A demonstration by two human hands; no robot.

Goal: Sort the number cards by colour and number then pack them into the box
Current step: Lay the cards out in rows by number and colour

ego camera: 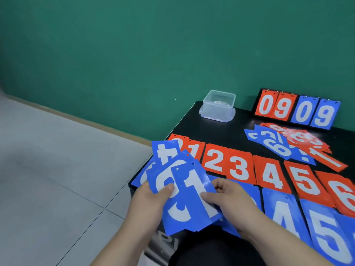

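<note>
Gripping fanned blue cards, long axes leaning up-left: fingers of left hand and right hand

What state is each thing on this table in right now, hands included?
left hand: grips a fan of blue cards.
right hand: pinches the blue 1 card at the fan's front.
red row: flat, in number order.
blue row: flat, nearest the person, partly hidden.
mixed pile: unsorted, red and blue overlapping.
clear box: holds no cards.
scoreboard: upright, showing 09 09.
</note>
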